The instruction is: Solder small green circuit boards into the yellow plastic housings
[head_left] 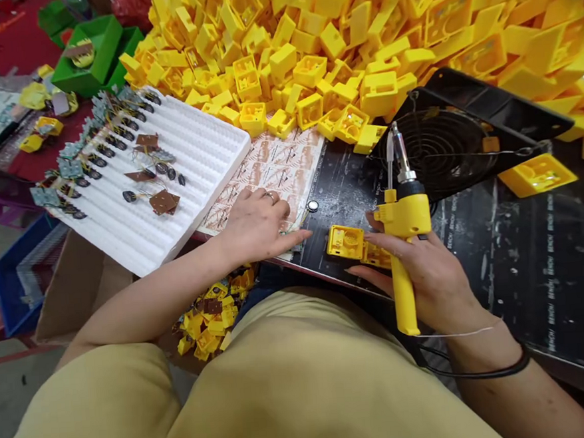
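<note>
Grey floor (10, 409), red-covered table (14, 46) at left

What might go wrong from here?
If hot, the metal tip of the yellow pistol-shaped soldering tool in the right hand could burn whatever it brushes. The heap of yellow plastic cases might slide down. The left forearm could jostle the white ridged foam tray beside it.

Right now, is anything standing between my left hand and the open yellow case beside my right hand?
Nothing visible. Between the outstretched thumb of your left hand and the open yellow case, only bare black tabletop shows; the small round disc lies off that gap, farther from you.
</note>
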The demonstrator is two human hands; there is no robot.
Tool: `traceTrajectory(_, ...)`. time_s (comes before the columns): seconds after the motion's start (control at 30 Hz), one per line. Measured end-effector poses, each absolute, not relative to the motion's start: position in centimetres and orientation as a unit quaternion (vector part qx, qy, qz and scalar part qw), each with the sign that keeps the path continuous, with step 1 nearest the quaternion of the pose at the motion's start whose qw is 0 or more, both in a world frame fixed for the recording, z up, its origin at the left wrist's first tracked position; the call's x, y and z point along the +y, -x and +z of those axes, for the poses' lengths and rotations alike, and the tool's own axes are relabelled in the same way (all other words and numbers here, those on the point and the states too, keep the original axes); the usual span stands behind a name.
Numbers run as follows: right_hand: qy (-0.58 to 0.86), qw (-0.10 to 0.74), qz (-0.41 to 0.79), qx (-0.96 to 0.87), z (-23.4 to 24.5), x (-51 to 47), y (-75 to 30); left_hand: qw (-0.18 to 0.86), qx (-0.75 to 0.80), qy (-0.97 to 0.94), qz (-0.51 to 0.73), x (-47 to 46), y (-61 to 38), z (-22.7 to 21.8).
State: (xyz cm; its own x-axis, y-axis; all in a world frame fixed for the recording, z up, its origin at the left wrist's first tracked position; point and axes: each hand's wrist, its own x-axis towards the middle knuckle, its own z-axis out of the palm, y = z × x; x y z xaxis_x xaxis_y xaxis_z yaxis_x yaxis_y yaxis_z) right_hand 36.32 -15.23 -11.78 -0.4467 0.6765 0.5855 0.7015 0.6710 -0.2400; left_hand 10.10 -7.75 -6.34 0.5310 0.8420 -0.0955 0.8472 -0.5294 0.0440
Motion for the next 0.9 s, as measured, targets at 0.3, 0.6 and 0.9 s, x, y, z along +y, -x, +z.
traceTrajectory(0.3, 0.412, 0.328, 0.02, -0.85, -12.6, -15.5, -36.6, 0.082, 0.49, -0.865, -0.068, -8.5, -11.5, -6.9)
traceTrajectory(0.6, 0.418, 0.333, 0.032, -0.845, -12.7, -14.5, -35.1, 0.32, 0.529, -0.774, 0.134, -8.2, -9.0, -8.4)
traceTrajectory(0.9, 0.437, 0.405, -0.027, -0.803, -10.4, -14.6, -32.9, 0.386, 0.485, -0.769, 0.159, -8.2, -9.3, -8.5)
